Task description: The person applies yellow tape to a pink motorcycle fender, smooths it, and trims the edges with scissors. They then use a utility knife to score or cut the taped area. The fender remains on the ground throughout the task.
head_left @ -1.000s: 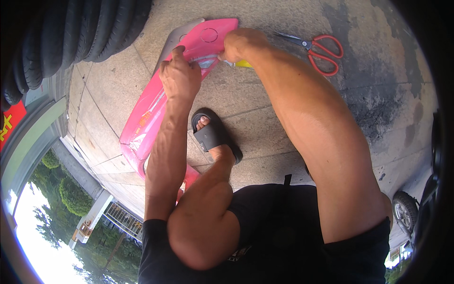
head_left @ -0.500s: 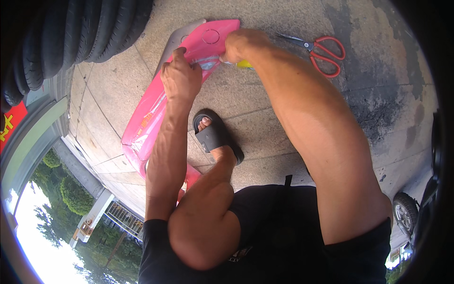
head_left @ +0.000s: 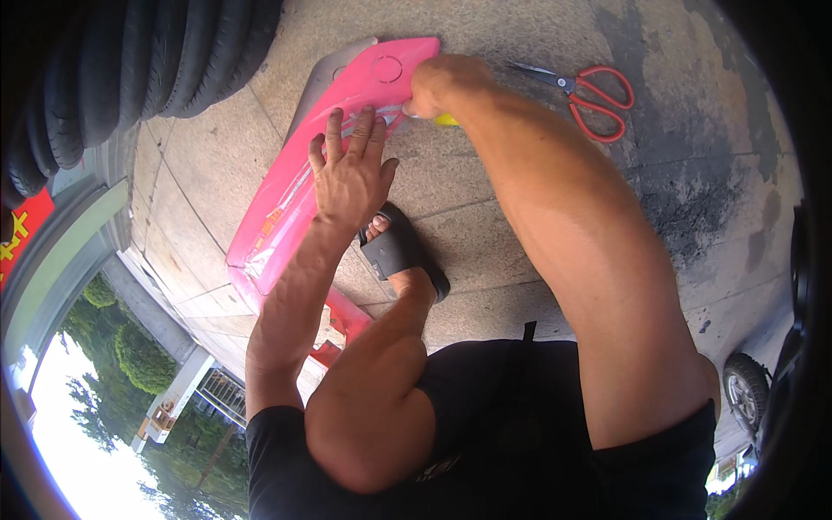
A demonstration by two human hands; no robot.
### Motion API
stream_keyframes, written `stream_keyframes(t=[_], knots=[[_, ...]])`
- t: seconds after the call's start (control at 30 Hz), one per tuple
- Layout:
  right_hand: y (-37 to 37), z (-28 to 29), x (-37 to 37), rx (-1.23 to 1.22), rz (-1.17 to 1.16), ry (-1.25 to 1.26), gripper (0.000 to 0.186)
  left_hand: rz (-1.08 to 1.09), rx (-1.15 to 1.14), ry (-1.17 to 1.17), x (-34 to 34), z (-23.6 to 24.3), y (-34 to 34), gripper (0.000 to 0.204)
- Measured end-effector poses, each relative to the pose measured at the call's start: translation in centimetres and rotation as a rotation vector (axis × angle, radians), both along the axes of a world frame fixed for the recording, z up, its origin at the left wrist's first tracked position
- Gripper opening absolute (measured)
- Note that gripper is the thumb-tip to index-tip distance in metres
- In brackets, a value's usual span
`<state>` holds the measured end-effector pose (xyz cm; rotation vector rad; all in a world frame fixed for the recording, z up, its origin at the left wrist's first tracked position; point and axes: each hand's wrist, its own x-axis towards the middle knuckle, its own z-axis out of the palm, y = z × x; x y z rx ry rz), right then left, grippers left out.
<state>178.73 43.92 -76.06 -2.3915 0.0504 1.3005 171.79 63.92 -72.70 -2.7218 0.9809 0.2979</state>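
Head view: left hand (head_left: 352, 180) spreads open on pink panel (head_left: 291, 178).
Panel slants up rightward; right hand (head_left: 442, 87) curls at upper end, grip unclear.

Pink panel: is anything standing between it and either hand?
Nothing visible: the left hand is spread over the pink panel, and the right hand is at its upper right end. The red-handled scissors lie off to the right.
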Motion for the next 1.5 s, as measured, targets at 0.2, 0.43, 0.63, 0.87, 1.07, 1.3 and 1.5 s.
stream_keyframes(t=[0.2, 0.43, 0.63, 0.87, 1.07, 1.3, 1.5], knots=[[0.1, 0.0, -0.2, 0.000, 0.008, -0.018, 0.053, 0.052, 0.069, 0.031, 0.0, 0.5, 1.2, 0.070], [0.1, -0.1, -0.3, 0.019, 0.006, -0.044, 0.039, 0.065, 0.072, 0.043, -0.8, 1.2, -0.2, 0.069], [0.5, -0.6, -0.3, -0.042, 0.038, -0.024, 0.045, 0.728, -0.493, 0.986, -3.7, 1.4, -2.0, 0.062], [0.4, 0.0, 0.3, -0.010, 0.066, 0.028, 0.039, 1.858, -1.627, 0.941, -4.6, -6.2, -9.1, 0.074], [0.6, -0.2, 0.6, -0.052, 0.081, 0.003, 0.030, 1.959, -1.952, 0.757, -5.5, -8.7, -11.3, 0.065], [0.9, -2.7, 0.7, 0.002, 0.115, -0.021, 0.040, 1.927, -2.342, 0.922, -4.3, -9.4, -12.0, 0.049], [-2.4, -1.9, 0.9, 0.033, 0.107, -0.147, 0.039, 1.784, -2.412, 0.925, -3.8, -7.5, -13.3, 0.038]])
